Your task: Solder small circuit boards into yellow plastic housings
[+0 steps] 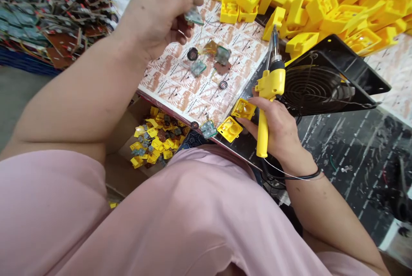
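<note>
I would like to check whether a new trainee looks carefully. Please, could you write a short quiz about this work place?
1. True or false: the right hand holds the yellow soldering tool.
2. What does the left hand hold? a) a yellow case b) a small circuit board c) a black cable
3. Fill in: the cardboard box holds small grey and ____ pieces.
Key: 1 true; 2 b; 3 yellow.

The soldering gun point(270, 83) is yellow with a black collar; the shirt point(180, 207) is plain pink; the paper point(180, 83) has brown leaf patterns on white.
</note>
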Demonstrator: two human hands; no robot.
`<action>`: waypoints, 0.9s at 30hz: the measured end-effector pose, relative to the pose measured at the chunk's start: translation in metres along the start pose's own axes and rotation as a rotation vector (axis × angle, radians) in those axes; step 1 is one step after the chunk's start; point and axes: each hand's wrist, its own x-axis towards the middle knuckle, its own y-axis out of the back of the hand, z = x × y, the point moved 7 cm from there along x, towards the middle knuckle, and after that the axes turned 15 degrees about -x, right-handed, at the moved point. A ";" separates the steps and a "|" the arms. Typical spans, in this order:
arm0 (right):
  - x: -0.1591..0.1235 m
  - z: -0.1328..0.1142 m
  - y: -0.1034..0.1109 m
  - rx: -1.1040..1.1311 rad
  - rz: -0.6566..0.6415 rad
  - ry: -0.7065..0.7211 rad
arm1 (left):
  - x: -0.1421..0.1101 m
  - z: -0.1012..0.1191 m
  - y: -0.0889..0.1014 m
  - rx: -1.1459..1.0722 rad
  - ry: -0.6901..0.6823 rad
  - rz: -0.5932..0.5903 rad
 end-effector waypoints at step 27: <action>-0.006 0.006 -0.013 0.071 -0.018 -0.074 | -0.020 -0.037 -0.066 0.651 -0.449 -0.341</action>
